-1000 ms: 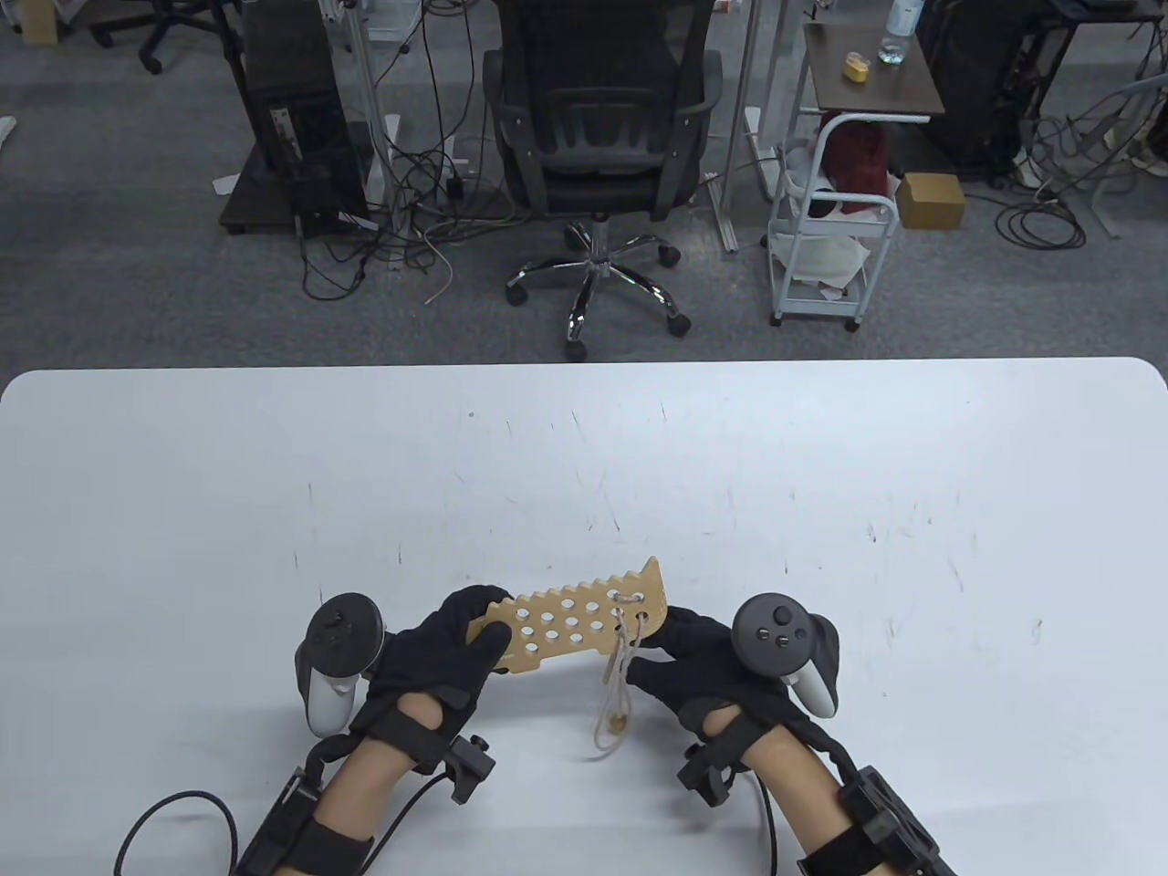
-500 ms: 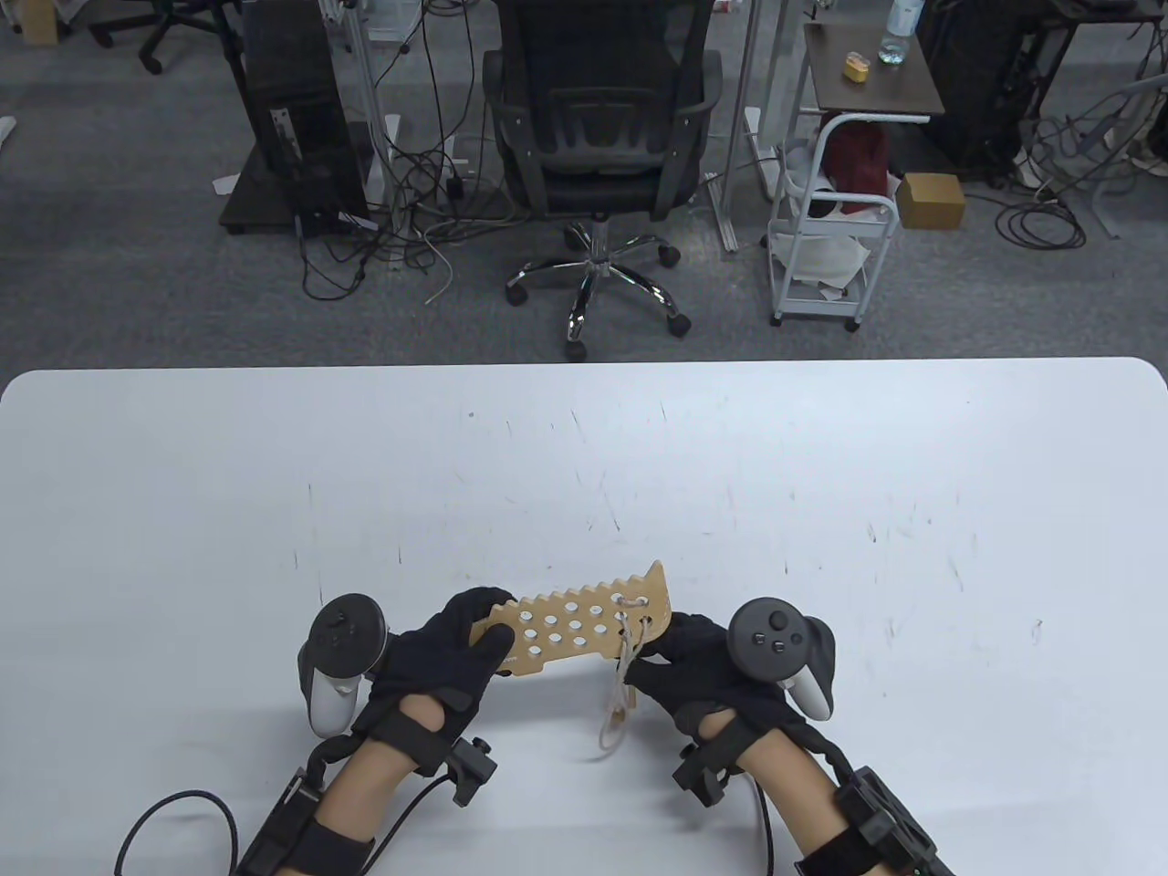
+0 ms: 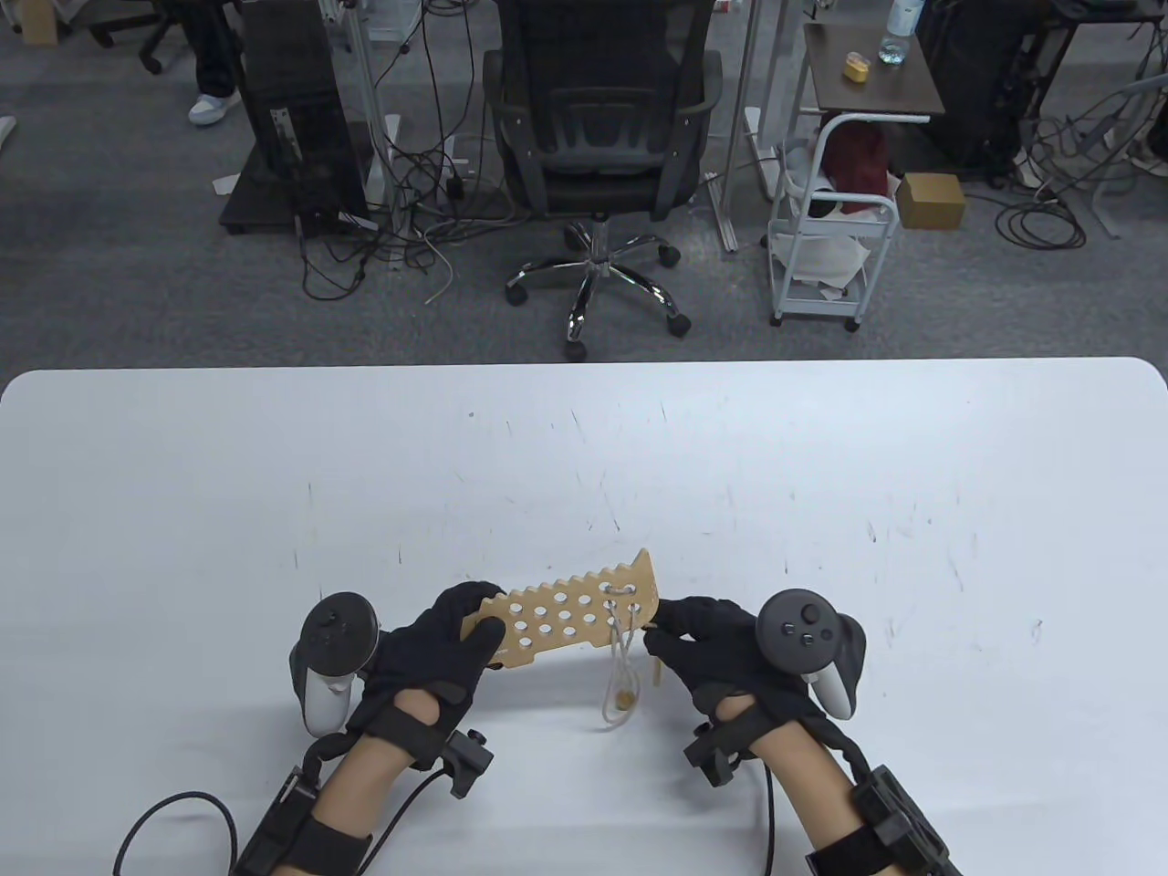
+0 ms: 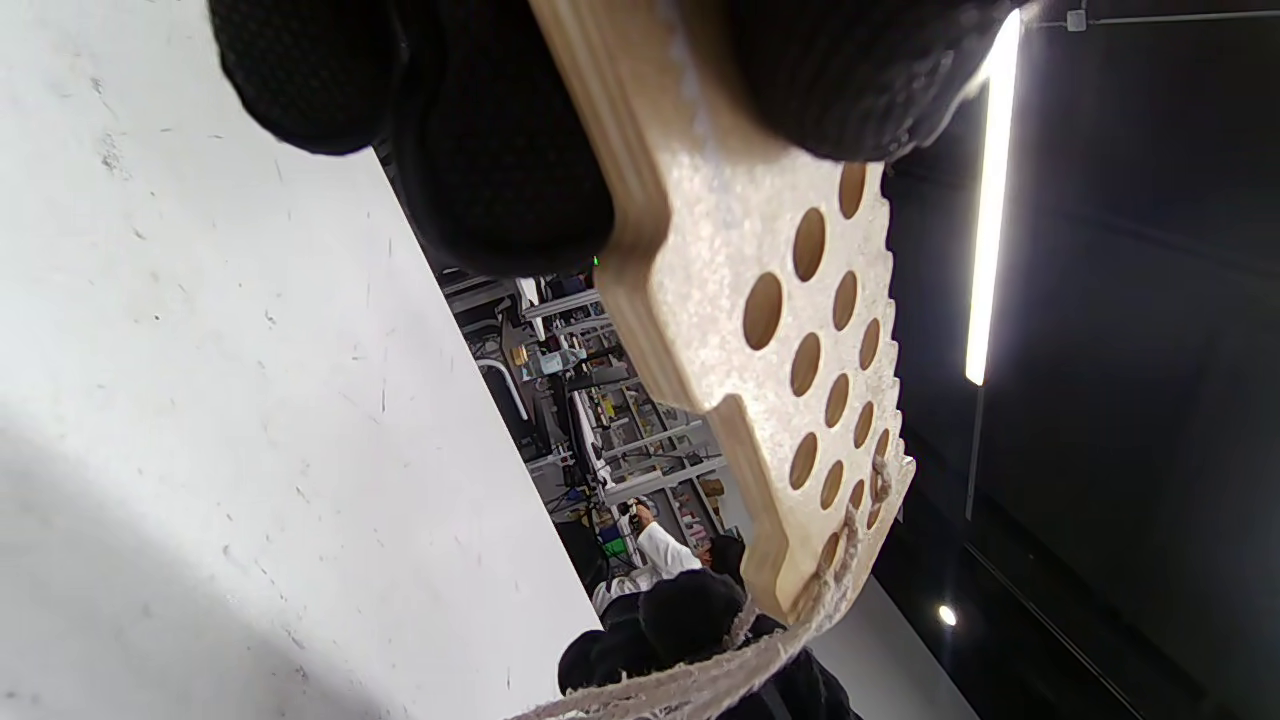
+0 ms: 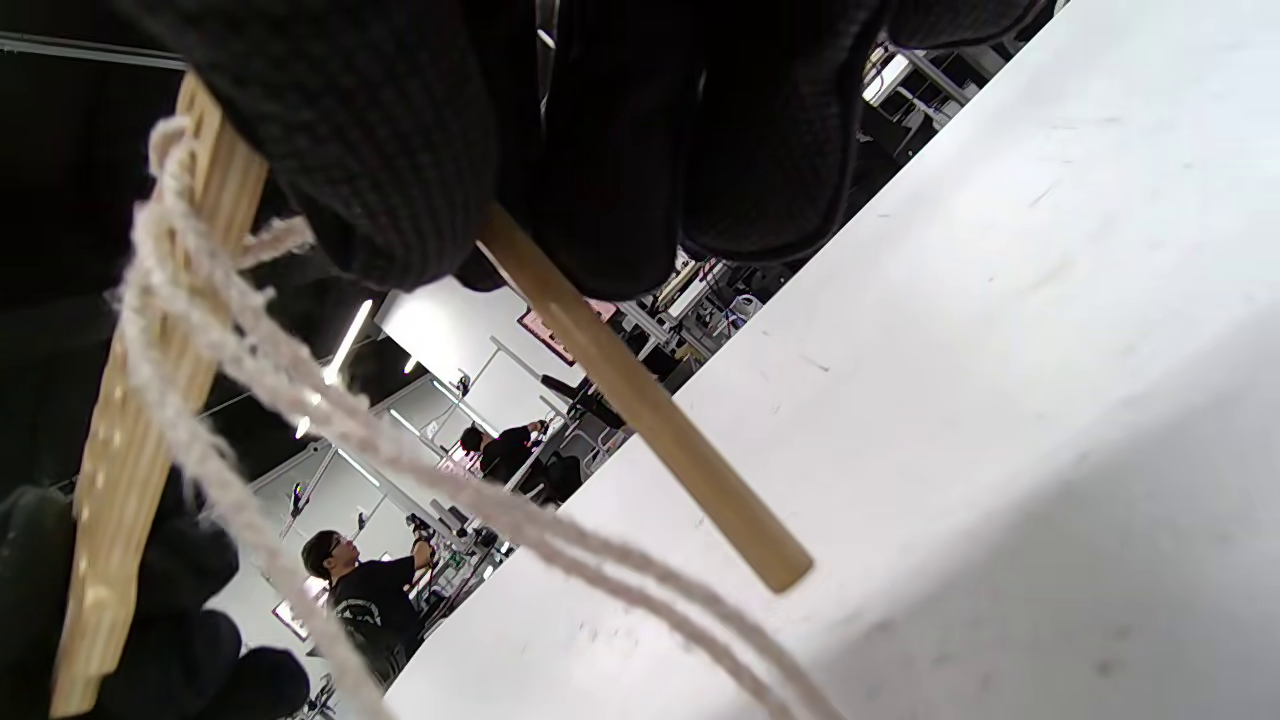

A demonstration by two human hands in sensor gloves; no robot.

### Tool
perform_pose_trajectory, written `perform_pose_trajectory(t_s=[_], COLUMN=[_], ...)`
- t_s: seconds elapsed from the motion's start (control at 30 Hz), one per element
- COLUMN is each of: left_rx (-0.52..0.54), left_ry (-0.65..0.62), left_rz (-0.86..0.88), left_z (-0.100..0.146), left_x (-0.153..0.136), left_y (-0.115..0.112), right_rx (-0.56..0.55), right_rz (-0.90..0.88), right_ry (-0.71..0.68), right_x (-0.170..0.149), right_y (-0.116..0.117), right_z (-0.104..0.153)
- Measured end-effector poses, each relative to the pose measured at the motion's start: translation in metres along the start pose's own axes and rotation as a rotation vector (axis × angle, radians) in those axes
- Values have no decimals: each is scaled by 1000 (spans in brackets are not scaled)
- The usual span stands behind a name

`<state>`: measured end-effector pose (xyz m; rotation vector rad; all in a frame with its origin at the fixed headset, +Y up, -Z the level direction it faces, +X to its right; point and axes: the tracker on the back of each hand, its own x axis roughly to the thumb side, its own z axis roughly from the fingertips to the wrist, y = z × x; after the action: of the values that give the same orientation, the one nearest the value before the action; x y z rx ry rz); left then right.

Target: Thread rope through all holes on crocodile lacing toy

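The wooden crocodile board (image 3: 566,616), with many round holes and a toothed far edge, is held above the white table (image 3: 584,456). My left hand (image 3: 482,622) grips its left end. In the left wrist view my fingers (image 4: 500,150) clamp the board (image 4: 790,330). A pale rope (image 3: 620,671) is laced through holes at the board's right end and hangs in a loop. My right hand (image 3: 662,631) is just right of the board and pinches the rope's wooden needle (image 3: 655,671). The right wrist view shows the needle (image 5: 650,410) sticking out below my fingers (image 5: 400,130), beside the rope (image 5: 300,390).
The hanging rope loop ends in a small brown piece (image 3: 625,701) near the table's front edge. Beyond the table's far edge stand an office chair (image 3: 602,137) and a white cart (image 3: 830,246) on the floor.
My right hand has moved a little to the right, and the wooden needle now shows below its fingers. The board has shifted slightly left and away from me. The left hand keeps its grip.
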<state>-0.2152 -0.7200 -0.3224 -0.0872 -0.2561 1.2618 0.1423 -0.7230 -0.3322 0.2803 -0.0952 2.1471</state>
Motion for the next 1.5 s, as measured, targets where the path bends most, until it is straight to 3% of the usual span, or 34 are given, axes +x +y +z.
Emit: perform_pose_trajectory(t_s=[1.5], left_rx=[131], left_ry=[112], left_rz=[29], left_z=[-7], left_x=[-27], left_y=[33], right_rx=[-277], right_rz=[-142], right_ry=[49], right_x=[-14], right_y=[-70], right_z=[0])
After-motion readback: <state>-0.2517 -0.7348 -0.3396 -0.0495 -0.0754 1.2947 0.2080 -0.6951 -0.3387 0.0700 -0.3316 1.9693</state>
